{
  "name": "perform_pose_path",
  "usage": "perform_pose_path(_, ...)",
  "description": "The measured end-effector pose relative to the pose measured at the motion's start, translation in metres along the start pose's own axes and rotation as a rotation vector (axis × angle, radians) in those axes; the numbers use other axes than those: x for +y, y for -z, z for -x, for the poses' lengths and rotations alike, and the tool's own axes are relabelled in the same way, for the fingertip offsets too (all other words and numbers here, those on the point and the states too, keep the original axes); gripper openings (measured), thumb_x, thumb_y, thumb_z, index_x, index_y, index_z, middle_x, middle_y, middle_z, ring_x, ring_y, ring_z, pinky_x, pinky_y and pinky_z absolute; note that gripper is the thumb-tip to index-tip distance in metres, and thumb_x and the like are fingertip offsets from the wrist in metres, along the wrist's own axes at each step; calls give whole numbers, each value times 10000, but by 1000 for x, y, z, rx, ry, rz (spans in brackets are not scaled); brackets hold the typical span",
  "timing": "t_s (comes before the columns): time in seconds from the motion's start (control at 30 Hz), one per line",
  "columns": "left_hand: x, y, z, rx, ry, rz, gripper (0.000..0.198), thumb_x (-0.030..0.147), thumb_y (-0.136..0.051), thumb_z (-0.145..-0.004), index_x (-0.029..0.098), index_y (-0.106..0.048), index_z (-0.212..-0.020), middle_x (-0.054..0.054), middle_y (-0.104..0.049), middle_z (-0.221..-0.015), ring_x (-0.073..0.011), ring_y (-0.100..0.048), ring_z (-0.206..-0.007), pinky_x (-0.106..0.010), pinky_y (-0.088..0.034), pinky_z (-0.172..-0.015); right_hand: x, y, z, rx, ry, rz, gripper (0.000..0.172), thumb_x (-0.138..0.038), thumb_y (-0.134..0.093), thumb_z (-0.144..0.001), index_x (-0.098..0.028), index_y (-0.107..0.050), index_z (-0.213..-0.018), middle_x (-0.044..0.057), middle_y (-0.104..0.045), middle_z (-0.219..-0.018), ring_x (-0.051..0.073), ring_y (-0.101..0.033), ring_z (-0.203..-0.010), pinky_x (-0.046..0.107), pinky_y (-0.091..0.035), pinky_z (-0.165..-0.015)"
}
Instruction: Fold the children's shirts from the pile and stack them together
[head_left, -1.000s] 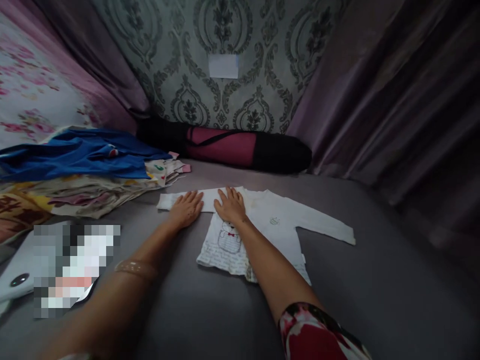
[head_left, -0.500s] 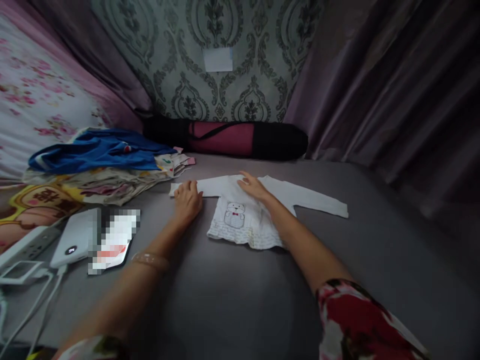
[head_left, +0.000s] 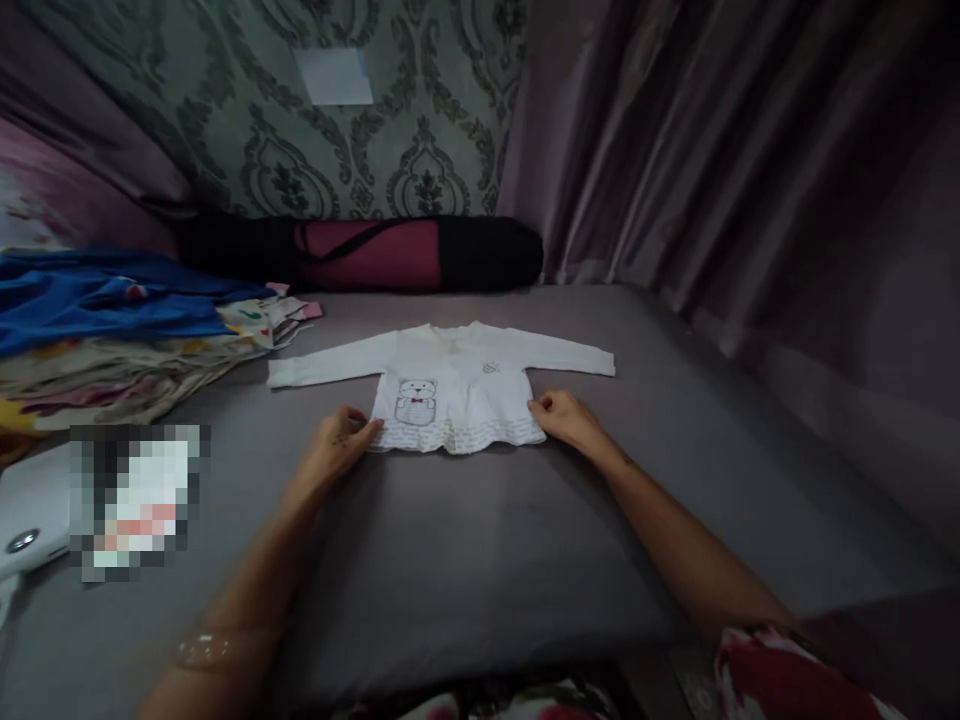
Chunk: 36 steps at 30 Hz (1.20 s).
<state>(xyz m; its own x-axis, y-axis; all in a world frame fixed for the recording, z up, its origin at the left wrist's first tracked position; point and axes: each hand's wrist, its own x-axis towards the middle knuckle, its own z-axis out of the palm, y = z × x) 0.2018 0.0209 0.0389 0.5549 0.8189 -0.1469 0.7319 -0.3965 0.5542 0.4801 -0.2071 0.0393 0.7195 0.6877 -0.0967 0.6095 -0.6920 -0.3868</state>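
Note:
A small white long-sleeved shirt (head_left: 465, 385) with a bear print lies front up on the grey sheet, both sleeves stretched out to the sides. My left hand (head_left: 341, 440) pinches the shirt's lower left edge near the hem, thumb and fingers closed on the cloth. At the opposite side edge, a little above the hem, my right hand (head_left: 566, 418) has its fingers closed on the fabric. The hem between the two hands is slightly wavy.
A blue garment (head_left: 112, 295) tops a pile of clothes at the left. Below it lie a white power bank (head_left: 34, 500) and a pixelated object (head_left: 142, 500). A long black and maroon bag (head_left: 367, 255) rests along the wall. Curtains (head_left: 630, 130) hang at the right.
My left hand has gone from the left sleeve to the hem's left side. My right hand has moved from the chest to the right side edge. The view has shifted right.

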Motion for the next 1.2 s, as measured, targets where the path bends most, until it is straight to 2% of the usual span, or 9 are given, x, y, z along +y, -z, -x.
perform_pose_path(0.1, 4, 0, 8, -5, 24, 36, 502, 586, -524, -735, 144, -619, -955, -90, -684, -822, -233, -635, -752, -296, -432, -629, -10, 2, 20, 2, -20, 59, 308, -461, -516, -885, -195, -663, -837, 66, -704, -831, 200, -626, -757, 264, -334, -583)
perform_pose_path(0.27, 7, -1, 18, -23, 18, 66, 482, 622, -529, -715, 173, -636, -856, -44, -654, -718, -214, -602, -689, -282, -394, -592, -15, 0, 31, 2, 39, 95, 176, -358, -528, -892, -203, -611, -884, 65, -694, -924, 189, -611, -808, 259, -309, -609)
perform_pose_path(0.4, 3, -3, 20, 10, -6, 121, 460, 633, -508, -733, 189, -611, -796, -28, -627, -689, -205, -585, -687, -273, -383, -583, -15, -1, 32, 32, 15, 30, 168, -335, -484, -916, -196, -578, -903, 59, -678, -859, 177, -588, -747, 255, -310, -605)
perform_pose_path(0.53, -5, -6, 17, 76, 15, 209, 514, 636, -539, -725, 191, -566, -981, 0, -619, -671, -192, -572, -642, -270, -394, -570, -11, 1, 32, 46, 19, -36, 197, -307, -451, -934, -186, -547, -1056, 45, -667, -834, 165, -575, -690, 249, -322, -601)
perform_pose_path(0.67, -13, -8, 16, 83, -86, 134, 551, 597, -499, -791, 217, -512, -1190, 47, -551, -605, -179, -541, -599, -273, -383, -579, -7, 2, 33, -7, 61, 78, 252, -318, -423, -957, -205, -526, -1157, 54, -681, -876, 188, -610, -749, 259, -332, -631)
perform_pose_path(0.87, -13, -5, 17, 33, -131, -42, 506, 536, -447, -838, 221, -546, -1220, 23, -558, -676, -180, -553, -649, -282, -376, -605, -11, 13, 38, -97, 35, 290, 291, -335, -388, -966, -220, -548, -1179, 83, -700, -927, 245, -652, -833, 303, -346, -657)
perform_pose_path(1.03, -24, -2, 16, 27, -175, -112, 505, 528, -440, -859, 217, -544, -1242, -5, -587, -760, -193, -572, -708, -297, -419, -651, -9, 23, 43, -103, 21, 287, 258, -349, -419, -953, -225, -597, -1093, 68, -695, -927, 248, -647, -833, 328, -386, -694)
perform_pose_path(1.1, -25, -1, 17, 104, -240, -159, 485, 503, -458, -866, 201, -543, -1237, -50, -611, -874, -217, -584, -804, -326, -449, -725, -12, 20, 43, -9, 101, 211, 228, -322, -453, -943, -218, -611, -1071, 75, -679, -1009, 239, -631, -898, 334, -412, -750)
perform_pose_path(1.2, -7, 0, 22, 160, -458, -180, 404, 424, -476, -894, 184, -554, -1210, -120, -602, -1074, -249, -571, -972, -381, -450, -863, -26, 6, 45, 101, 429, -16, 173, -243, -509, -924, -212, -626, -1048, 72, -654, -1061, 215, -588, -1010, 335, -426, -882)
